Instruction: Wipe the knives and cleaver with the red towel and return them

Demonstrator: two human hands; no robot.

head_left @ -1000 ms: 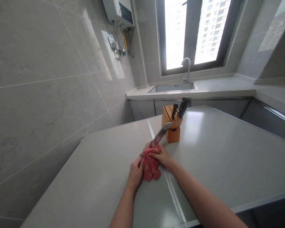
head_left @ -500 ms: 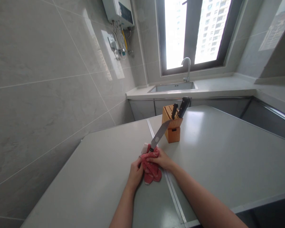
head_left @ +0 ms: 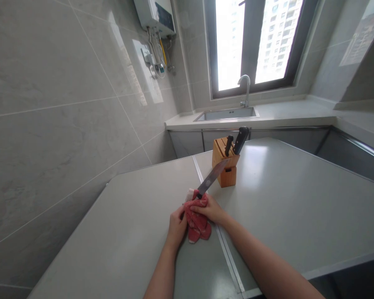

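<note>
A kitchen knife [head_left: 212,177] points up and away to the right, its blade bare and its handle mostly hidden under a red cloth [head_left: 198,220]. My left hand [head_left: 177,222] is closed at the near end of the handle, where a little dark shows between the fingers. My right hand [head_left: 212,209] pinches the cloth around the handle close to the blade, thumb on top. Part of the cloth hangs down between my hands, and a pale corner shows on its far side. The blade's tip overlaps the front of a wooden knife block [head_left: 224,158] in view; I cannot tell whether they touch.
Two black-handled knives, one large [head_left: 241,140] and one small [head_left: 229,145], stand in the block. The pale table [head_left: 137,216] has a metal seam strip [head_left: 229,257]. Behind it are a counter with a sink [head_left: 227,114], a faucet [head_left: 247,89] and a window. A tiled wall rises at left.
The knife has turned slightly, its blade looking darker and its tip a bit lower and further right. Both hands and the cloth have shifted slightly left.
</note>
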